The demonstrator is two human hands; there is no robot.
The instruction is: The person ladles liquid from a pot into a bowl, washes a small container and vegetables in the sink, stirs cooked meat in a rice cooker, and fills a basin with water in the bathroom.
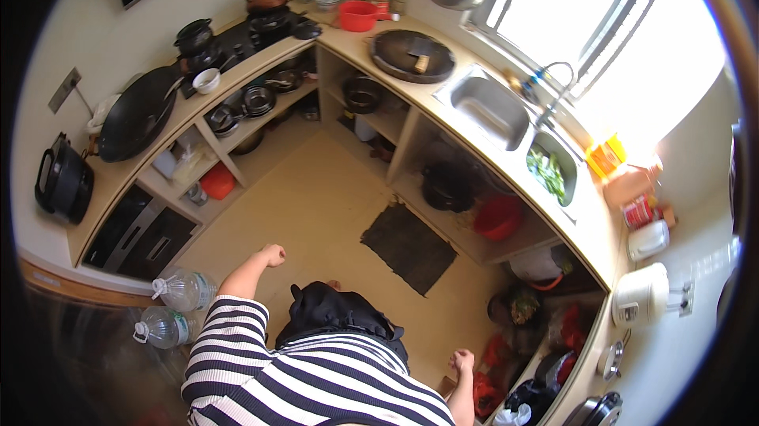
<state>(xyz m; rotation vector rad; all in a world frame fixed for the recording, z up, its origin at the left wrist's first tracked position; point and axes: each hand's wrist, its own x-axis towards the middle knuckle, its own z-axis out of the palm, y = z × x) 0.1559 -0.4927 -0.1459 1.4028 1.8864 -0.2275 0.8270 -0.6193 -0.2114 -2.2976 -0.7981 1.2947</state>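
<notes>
My left hand (273,255) hangs over the tan floor, its fingers curled into a loose fist with nothing showing in it. Two large clear plastic bottles (190,290) stand on the floor beside my left forearm. On the other side, my right hand (462,360) is held low with bent fingers, and no object shows in it. Nearest to that hand are red plastic bags (494,353) by the right-hand shelves. Neither hand touches the counter. A black bag-like bundle (332,315) is at the front of my striped shirt.
A counter wraps around me, with a large wok (141,113) at left and a stove (237,46) with pots behind. Greens (547,174) lie in one basin of the steel sink (490,109) under the window. A dark mat (409,249) lies on the floor.
</notes>
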